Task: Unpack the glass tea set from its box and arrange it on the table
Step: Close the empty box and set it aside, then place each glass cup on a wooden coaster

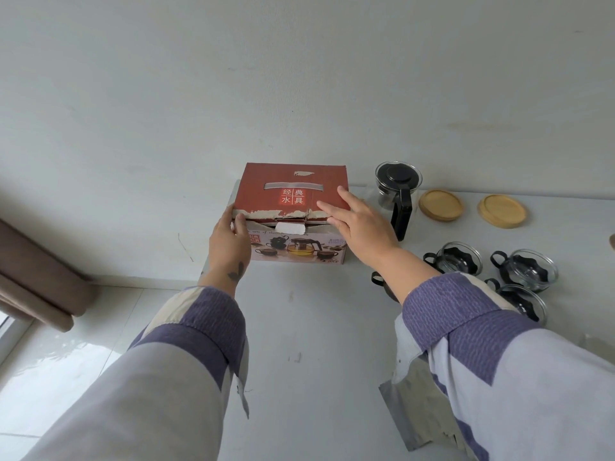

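A red tea-set box (286,188) stands at the back of the white table (316,327), against the wall, its lid flaps folded down and its front edge torn. My left hand (229,242) grips the box's front left corner. My right hand (357,221) rests flat on the lid's right side, fingers spread. To the right of the box stand a glass teapot (397,191) with a black lid and handle, two round wooden coasters (441,205) (502,211), and several glass cups (459,259) in black holders. One cup is partly hidden by my right sleeve.
The wall rises right behind the box. The table's left edge runs just left of the box, with pale floor tiles (66,344) below. A brown curtain (36,277) hangs at the far left.
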Motion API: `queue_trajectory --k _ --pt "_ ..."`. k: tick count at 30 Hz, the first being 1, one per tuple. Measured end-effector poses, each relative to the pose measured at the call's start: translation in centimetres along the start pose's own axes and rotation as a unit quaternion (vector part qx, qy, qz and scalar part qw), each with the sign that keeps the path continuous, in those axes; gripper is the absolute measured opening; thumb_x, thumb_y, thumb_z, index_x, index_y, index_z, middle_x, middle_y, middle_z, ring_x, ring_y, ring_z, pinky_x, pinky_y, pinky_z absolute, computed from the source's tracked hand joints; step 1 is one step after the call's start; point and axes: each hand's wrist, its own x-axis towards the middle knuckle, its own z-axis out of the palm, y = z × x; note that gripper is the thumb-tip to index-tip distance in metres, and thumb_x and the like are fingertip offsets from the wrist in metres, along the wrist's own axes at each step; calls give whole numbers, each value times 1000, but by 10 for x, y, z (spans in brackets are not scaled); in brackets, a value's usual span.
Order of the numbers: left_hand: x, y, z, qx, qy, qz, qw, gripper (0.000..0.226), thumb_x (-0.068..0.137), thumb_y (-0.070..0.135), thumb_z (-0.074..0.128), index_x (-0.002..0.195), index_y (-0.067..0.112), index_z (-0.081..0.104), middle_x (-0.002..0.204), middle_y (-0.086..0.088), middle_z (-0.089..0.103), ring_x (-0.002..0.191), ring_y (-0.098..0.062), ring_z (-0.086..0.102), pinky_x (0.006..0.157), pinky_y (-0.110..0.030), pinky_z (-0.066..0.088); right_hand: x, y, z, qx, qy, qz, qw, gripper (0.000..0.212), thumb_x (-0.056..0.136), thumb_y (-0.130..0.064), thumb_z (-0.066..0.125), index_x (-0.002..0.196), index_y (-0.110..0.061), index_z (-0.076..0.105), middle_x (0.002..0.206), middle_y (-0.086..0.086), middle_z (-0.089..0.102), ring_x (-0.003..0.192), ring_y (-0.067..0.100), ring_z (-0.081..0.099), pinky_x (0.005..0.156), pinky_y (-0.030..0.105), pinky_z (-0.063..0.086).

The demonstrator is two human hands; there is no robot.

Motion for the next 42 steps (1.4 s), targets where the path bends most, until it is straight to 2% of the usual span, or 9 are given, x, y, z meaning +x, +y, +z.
queue_trajectory --k 6,8,11,16,19,28,34,38,42 --pt "1 -1 2 -14 0 -1 1000 41 101 30 29 140 23 41 127 -3 58 105 -18 59 84 -29 49 -10 -3 23 -63 19 52 996 48 103 -33 27 149 -40 14 161 -1 2 146 35 2 117 51 -4" --pt "-1 -1 5 -21 0 -5 1000 42 102 31 28 142 23 37 128 -2 57 103 -16 57 82 -27 45 -13 -6 28 16 -5 75 997 51 103 -32 27 150 -36 8 160 -4 -7 143 36 17 115 52 23" --pt "-5 1 7 -40 2 -14 999 41 102 31 27 142 25 35 127 0 55 104 -16 56 80 -26 41 -16 -8 27 62 -20 55 996 54 103 -27 31 152 -26 9 160 -11 -9 126 30 46 86 44 52" --pt "-2 4 12 -57 21 -24 998 37 102 30 29 136 24 41 123 -2 58 106 -20 57 81 -28 42 -12 -12 18 136 59 92 985 42 97 -19 49 139 -17 46 157 -2 22 134 19 41 103 34 43" --pt "4 9 15 -57 17 -30 998 34 102 30 31 133 23 43 119 -2 59 103 -20 57 83 -30 44 -6 -13 15 173 149 167 959 19 86 -17 67 104 -10 67 135 8 49 120 20 51 86 19 39" --pt "28 16 23 -28 17 -39 999 41 102 32 33 141 21 36 116 -4 59 91 -18 56 77 -30 45 16 -12 14 182 128 205 953 18 86 -20 67 102 -11 71 109 6 60 95 17 57 76 19 38" --pt "27 20 28 38 30 -34 998 48 100 34 34 144 16 30 140 -11 43 124 -32 46 102 -48 40 13 -9 9 204 94 196 954 22 89 -15 63 111 -15 66 115 6 57 105 19 55 82 20 38" --pt "8 50 45 168 125 40 977 49 96 19 40 143 16 30 150 -4 28 139 -25 22 113 -44 22 4 0 -5 224 81 193 952 33 90 -5 58 119 -20 63 122 4 59 108 18 56 87 20 41" --pt "-15 81 79 230 81 161 956 51 87 8 45 136 20 38 148 0 29 138 -22 20 113 -40 19 -18 26 -26 238 104 225 939 32 90 2 51 111 -15 67 120 6 62 102 19 62 83 19 42"
